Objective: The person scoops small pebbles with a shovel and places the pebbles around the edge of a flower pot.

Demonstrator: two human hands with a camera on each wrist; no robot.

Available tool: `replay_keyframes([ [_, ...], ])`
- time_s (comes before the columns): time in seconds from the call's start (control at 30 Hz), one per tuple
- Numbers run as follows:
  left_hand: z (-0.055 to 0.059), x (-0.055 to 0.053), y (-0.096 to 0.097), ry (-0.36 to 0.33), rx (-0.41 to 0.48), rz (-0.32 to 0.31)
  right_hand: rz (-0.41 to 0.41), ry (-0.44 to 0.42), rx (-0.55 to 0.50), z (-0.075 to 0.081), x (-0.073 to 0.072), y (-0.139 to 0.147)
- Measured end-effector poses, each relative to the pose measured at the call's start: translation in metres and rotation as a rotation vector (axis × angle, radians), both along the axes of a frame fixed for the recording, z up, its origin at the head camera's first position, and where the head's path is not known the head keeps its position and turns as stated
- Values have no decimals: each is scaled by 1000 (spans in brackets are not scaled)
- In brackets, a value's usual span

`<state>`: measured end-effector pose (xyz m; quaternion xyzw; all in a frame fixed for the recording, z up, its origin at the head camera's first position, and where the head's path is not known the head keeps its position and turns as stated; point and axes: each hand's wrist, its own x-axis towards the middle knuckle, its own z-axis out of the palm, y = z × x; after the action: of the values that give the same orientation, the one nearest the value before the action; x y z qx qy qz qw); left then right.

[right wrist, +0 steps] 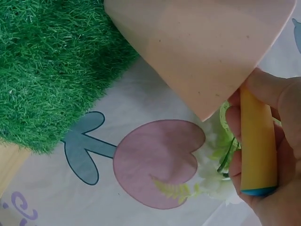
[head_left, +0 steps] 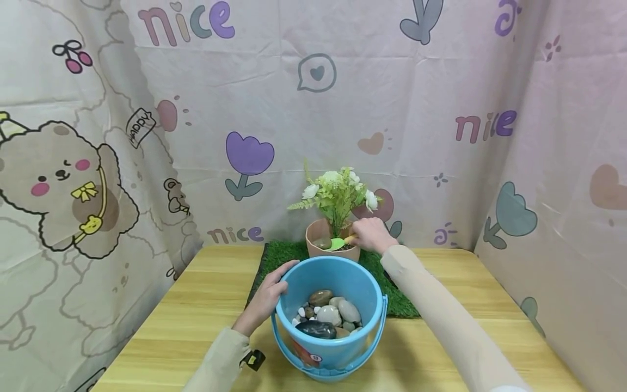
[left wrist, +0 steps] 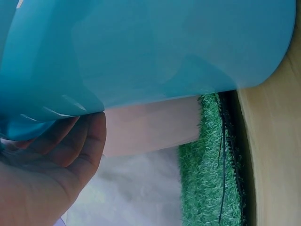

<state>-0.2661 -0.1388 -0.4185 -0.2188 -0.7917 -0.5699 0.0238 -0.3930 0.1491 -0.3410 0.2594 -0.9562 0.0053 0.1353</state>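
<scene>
A blue bucket stands at the front of the table with stones of several sizes inside. My left hand grips its rim on the left side; in the left wrist view the fingers lie against the bucket wall. Behind the bucket is a pinkish flowerpot with white flowers. My right hand holds a toy shovel by its yellow handle, over the pot's right side. The shovel's green blade is inside the pot, beside a brownish stone. Dark soil shows next to the blade.
A green artificial grass mat lies under the pot and reaches behind the bucket. The wooden table extends to both sides. Patterned cloth hangs close behind and at the sides. The bucket's handle hangs down at the front.
</scene>
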Motion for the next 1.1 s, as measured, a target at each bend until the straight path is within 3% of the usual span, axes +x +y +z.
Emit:
replay_keyframes([
  [0.33, 0, -1, 0, 6, -7, 3, -84, -59, 19, 1, 0, -9],
  [0.73, 0, -1, 1, 3, 15, 29, -102, -123, 8, 9, 1, -6],
  [1.1, 0, 0, 2, -4, 23, 32, -93, -136, -97, 14, 5, 5],
])
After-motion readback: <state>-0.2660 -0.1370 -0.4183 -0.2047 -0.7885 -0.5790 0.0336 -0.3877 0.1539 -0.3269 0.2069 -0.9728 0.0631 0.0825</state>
